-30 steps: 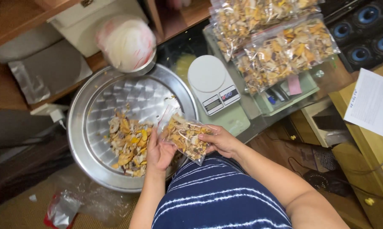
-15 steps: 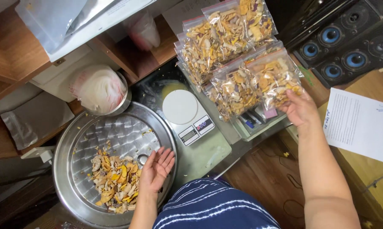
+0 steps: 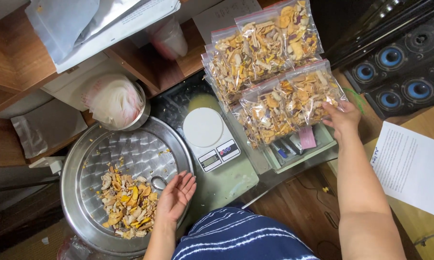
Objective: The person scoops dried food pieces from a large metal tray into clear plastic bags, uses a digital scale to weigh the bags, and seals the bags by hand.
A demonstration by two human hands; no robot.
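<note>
At 3 o'clock of stacked snack bags point(image 3: 274, 72): right hand point(image 3: 343, 118) fingers touch edge bag point(image 3: 313, 94) | left hand point(image 3: 176, 196) open-palmed, 4 o'clock rim of steel tray point(image 3: 72, 159) | scale point(image 3: 210, 137) between.

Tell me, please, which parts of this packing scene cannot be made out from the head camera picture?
- Scale: its display is too small to tell.
- Steel tray: the near rim is cut off by the bottom edge.
- Green tray: mostly hidden by the filled bags.
- Right hand: fingers partly behind a bag's edge.
- Small metal item by the left hand: unclear what it is.
</note>
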